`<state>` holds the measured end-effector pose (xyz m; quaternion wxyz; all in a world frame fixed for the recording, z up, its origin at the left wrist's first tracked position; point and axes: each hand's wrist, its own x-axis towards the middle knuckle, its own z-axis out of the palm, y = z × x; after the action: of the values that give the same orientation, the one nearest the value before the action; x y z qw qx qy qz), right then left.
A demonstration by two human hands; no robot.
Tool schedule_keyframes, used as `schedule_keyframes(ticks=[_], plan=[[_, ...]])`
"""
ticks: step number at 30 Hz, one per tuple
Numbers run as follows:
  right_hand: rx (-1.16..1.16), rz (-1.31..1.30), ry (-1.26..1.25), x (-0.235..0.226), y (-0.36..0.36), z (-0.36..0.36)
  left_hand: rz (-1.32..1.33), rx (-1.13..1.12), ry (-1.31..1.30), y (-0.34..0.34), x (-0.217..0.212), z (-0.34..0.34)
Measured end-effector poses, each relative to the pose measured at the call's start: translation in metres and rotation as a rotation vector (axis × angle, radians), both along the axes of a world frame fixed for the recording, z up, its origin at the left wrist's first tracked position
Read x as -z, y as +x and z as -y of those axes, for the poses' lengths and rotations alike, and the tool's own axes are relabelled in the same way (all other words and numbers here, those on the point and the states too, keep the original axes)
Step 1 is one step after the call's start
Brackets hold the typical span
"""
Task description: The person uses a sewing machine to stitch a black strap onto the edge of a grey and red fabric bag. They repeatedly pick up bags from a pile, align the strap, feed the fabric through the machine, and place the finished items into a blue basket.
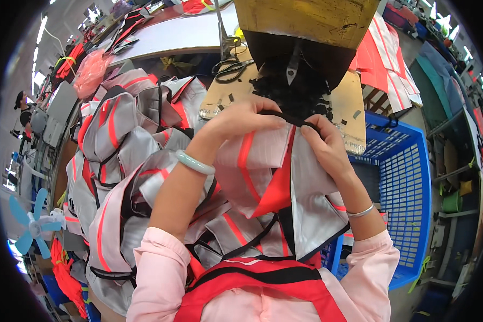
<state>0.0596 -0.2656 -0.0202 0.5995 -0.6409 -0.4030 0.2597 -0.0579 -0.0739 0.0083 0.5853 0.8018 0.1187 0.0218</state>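
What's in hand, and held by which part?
A grey and coral fabric piece, held at its upper, black-trimmed edge between the left hand and right hand.

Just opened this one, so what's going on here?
A person's left hand and right hand grip a silver-grey and red fabric piece by its black edge. A pile of similar pieces lies to the left. Beyond the hands are black scraps and scissors; a blue basket stands at right.

Hands [246, 120] pinch black edge [291, 118] of grey-red garment [275, 191]
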Motion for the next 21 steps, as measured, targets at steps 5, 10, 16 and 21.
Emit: schedule_keyframes(ticks=[5, 10, 16, 21], plan=[[0.017, -0.038, -0.054, -0.006, 0.012, -0.018, -0.035, -0.068, -0.072, 0.016, 0.003, -0.017], [0.025, -0.082, -0.087, -0.005, 0.022, -0.035, -0.055, -0.119, -0.144, 0.027, 0.004, -0.035], [0.010, -0.201, -0.136, 0.002, 0.035, -0.047, -0.109, -0.157, -0.193, 0.041, 0.009, -0.045], [0.007, -0.265, -0.149, 0.004, 0.043, -0.055, -0.121, -0.131, -0.254, 0.053, 0.018, -0.056]])
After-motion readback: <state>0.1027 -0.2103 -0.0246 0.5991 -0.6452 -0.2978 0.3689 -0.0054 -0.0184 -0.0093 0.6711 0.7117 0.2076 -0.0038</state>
